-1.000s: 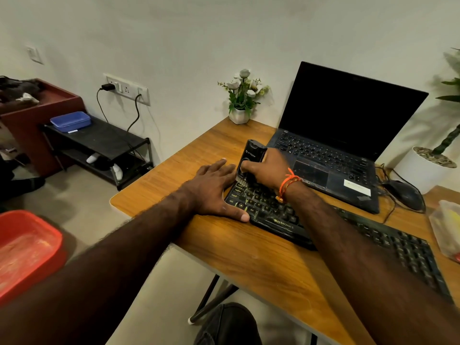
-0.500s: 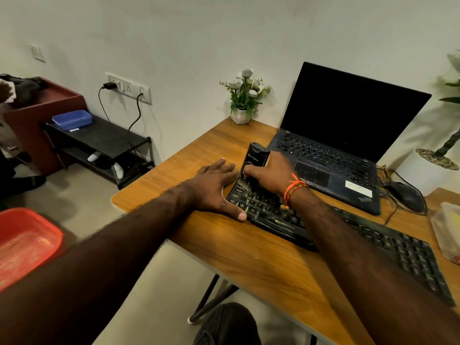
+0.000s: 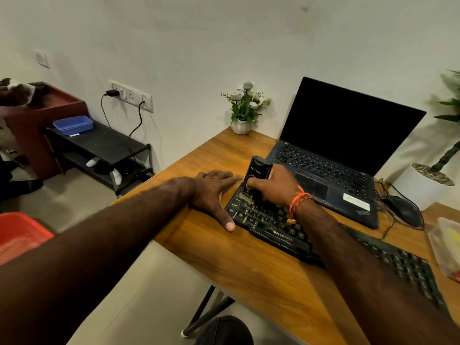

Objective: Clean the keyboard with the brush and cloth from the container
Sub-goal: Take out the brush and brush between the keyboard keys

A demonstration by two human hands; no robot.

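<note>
Right hand (image 3: 275, 188) clenched round black block-handled brush (image 3: 254, 174), handle up and tilted away, pale bristles down on left end of long black keyboard (image 3: 286, 232). Keyboard long axis runs diagonally across wooden bench (image 3: 249, 270). Left hand (image 3: 214, 192) flat, fingers relaxed, against keyboard's left edge.

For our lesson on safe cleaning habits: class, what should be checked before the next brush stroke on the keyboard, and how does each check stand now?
1. Brush gripped by right hand: ok.
2. Bristles on the keys at the keyboard left end: ok.
3. Left hand flat on desk against keyboard edge: ok.
4. Laptop clear of brush: ok.
5. Cloth within reach: cannot tell.
</note>
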